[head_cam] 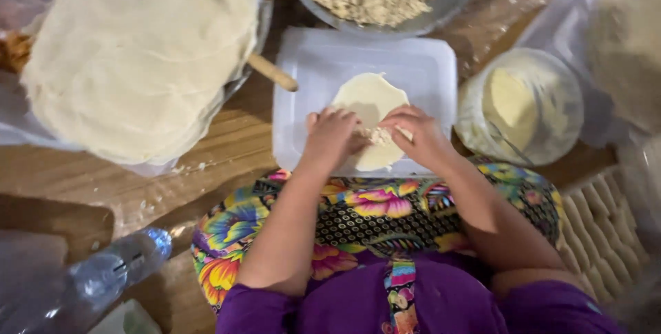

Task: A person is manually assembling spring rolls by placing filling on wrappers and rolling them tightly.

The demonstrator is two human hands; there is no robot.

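Fingers of both hands are curling down onto a small round dough wrapper (370, 100), the left hand (330, 138) and right hand (420, 134) pinching its near edge over crumbly filling (379, 136) lying between the fingertips. It looks like the folding step; sealing calls for even pressure. Beyond the fingers a white tray (310, 65) is lying under the wrapper.

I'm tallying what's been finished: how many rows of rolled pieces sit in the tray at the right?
3 rows show in the tray: one nearest the person's right arm, one in the middle, one toward the frame's right edge. Blur and the arm may hide more.
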